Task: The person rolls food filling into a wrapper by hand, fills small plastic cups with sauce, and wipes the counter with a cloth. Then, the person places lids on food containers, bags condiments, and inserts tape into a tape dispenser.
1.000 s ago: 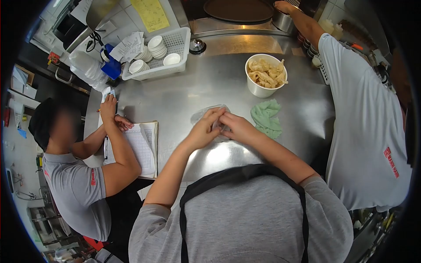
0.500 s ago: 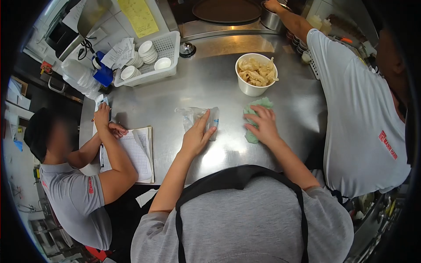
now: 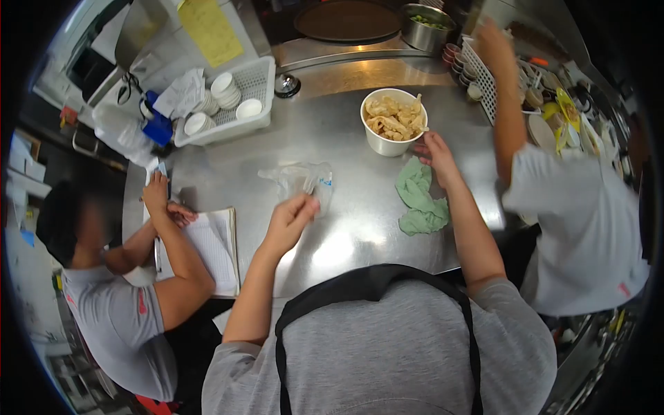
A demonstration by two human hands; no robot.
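A clear plastic bag (image 3: pixel 299 178) with small blue print lies on the steel counter. The fingers of my left hand (image 3: pixel 292 220) are pinched together at its near edge. Farther off and to the right stands a white paper tub (image 3: pixel 389 146) heaped with pale golden fried pieces (image 3: pixel 395 117). Beside its lower right side is my right hand (image 3: pixel 440 156), fingers apart and reaching to the tub's wall; whether they touch it is hard to tell. A crumpled green cloth (image 3: pixel 420 200) rests on the counter just left of my right forearm.
To the left, a person leans over a clipboard with gridded paper (image 3: pixel 213 249). A white basket (image 3: pixel 259 114) holds small cups and slips, near a call bell (image 3: pixel 287 85). At the back are a brown round tray (image 3: pixel 346 19) and a metal pot (image 3: pixel 425 31). Another person's arm (image 3: pixel 508 104) reaches in from the right.
My right hand has left the green cloth and moved up to the tub. My left hand has gone from lying flat on the bag to pinching its edge. The right-hand person's arm has swung away from the pot.
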